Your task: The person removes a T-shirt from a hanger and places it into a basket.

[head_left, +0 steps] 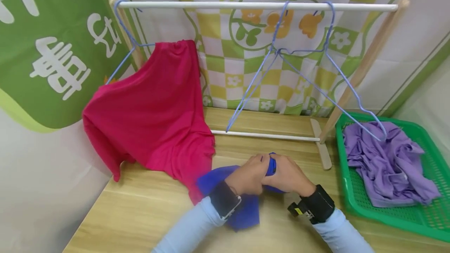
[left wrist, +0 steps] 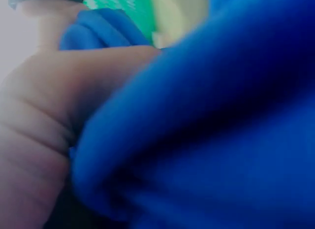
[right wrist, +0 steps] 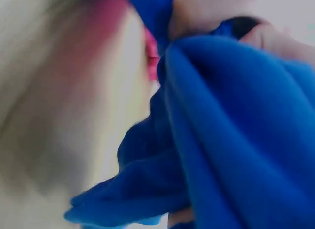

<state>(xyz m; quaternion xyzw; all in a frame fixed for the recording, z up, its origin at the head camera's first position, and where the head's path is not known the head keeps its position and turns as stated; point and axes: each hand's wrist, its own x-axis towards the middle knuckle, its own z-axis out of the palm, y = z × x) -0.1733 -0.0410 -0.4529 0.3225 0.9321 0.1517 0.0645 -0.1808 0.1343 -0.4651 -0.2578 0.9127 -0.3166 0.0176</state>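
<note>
Both hands meet low over the table and grip a bunched blue cloth [head_left: 247, 214]. My left hand [head_left: 247, 175] has its fingers curled round the fabric, and my right hand [head_left: 290, 173] pinches a gathered fold close beside it. Loose cloth hangs to the left of and below the left hand. In the left wrist view, blue fabric [left wrist: 236, 115] covers most of the picture. The right wrist view also shows draped blue folds [right wrist: 241, 120], with fingers above them. What kind of garment it is cannot be told, and the fingertips are partly hidden by fabric.
A wooden rack with a white rail [head_left: 211, 5] stands behind the hands. A red garment [head_left: 151, 108] hangs at its left, its lower end on the table. Two bare blue hangers [head_left: 330, 50] hang to the right. A green basket [head_left: 346, 182] at right holds a purple garment [head_left: 386, 163].
</note>
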